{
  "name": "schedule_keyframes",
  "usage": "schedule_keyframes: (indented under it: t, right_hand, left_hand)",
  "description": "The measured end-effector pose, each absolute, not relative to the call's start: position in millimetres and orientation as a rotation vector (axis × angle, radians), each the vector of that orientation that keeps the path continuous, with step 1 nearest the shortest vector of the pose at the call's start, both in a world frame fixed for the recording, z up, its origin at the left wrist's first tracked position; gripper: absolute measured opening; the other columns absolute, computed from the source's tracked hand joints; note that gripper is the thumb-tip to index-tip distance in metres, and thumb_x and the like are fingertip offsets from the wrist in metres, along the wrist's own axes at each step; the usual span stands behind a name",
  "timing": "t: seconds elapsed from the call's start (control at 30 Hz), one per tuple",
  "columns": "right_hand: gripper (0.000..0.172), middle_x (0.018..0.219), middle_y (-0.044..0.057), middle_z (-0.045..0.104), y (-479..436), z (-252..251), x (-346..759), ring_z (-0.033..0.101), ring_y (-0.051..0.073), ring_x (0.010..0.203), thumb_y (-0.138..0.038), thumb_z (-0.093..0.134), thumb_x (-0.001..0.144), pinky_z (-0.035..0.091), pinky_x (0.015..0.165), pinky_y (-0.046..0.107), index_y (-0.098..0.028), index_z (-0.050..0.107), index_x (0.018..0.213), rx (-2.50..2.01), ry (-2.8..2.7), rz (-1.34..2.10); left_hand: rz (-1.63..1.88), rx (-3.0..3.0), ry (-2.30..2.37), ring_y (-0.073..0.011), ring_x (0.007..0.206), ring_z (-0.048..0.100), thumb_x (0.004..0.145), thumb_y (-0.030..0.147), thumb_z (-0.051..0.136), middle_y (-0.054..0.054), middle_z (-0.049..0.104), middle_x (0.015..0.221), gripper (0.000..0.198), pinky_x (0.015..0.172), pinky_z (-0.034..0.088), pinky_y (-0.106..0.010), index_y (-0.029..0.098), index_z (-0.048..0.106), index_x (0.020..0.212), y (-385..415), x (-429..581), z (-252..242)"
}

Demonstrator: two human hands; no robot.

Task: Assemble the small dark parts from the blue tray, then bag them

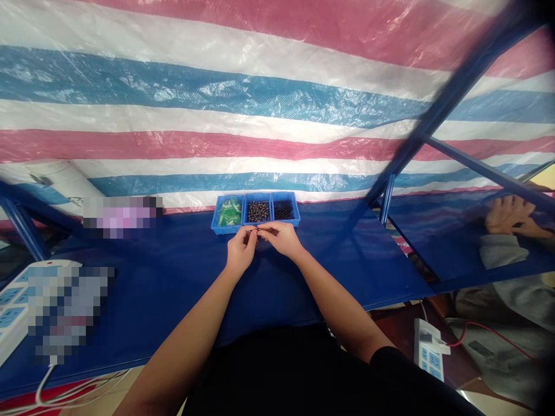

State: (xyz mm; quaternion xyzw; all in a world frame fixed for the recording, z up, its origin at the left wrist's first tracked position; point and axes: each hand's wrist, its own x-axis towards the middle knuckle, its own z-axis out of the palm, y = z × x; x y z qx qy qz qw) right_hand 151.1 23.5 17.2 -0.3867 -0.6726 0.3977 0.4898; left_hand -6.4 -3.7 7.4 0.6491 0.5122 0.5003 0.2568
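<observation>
My left hand [241, 251] and my right hand [281, 238] meet fingertip to fingertip just in front of three small blue bins. Both are closed in a pinch around something small and dark between them, too tiny to name. The left bin [215, 226] holds green and clear pieces [229, 211]. In the middle bin lie many small brownish metallic parts [259, 211]. Small black parts [283, 209] fill the right bin.
Striped plastic sheeting [269, 92] hangs behind the blue table [173, 300]. White power strips [26, 294] [429, 349] are at left and lower right. Blue frame bars [388, 199] rise at right. Another person's hands [511, 215] rest on the adjoining table.
</observation>
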Motion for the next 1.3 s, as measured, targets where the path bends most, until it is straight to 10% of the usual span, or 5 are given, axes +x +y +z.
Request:
schedule_keyframes:
  t: [1.3]
  right_hand:
    - [0.024, 0.09, 0.006, 0.074, 23.0, 19.0, 150.6, 0.069, 0.015, 0.071, -0.032, 0.067, 0.081, 0.058, 0.07, 0.027, -0.018, 0.073, 0.099, -0.974, -1.649, 0.94]
  left_hand:
    - [1.337, 1.738, 1.408, -0.012, 0.058, 0.058, 0.091, 0.043, 0.05, 0.002, 0.061, 0.065, 0.025, 0.059, 0.045, -0.023, 0.021, 0.061, 0.093, -4.0, -6.0, 8.5]
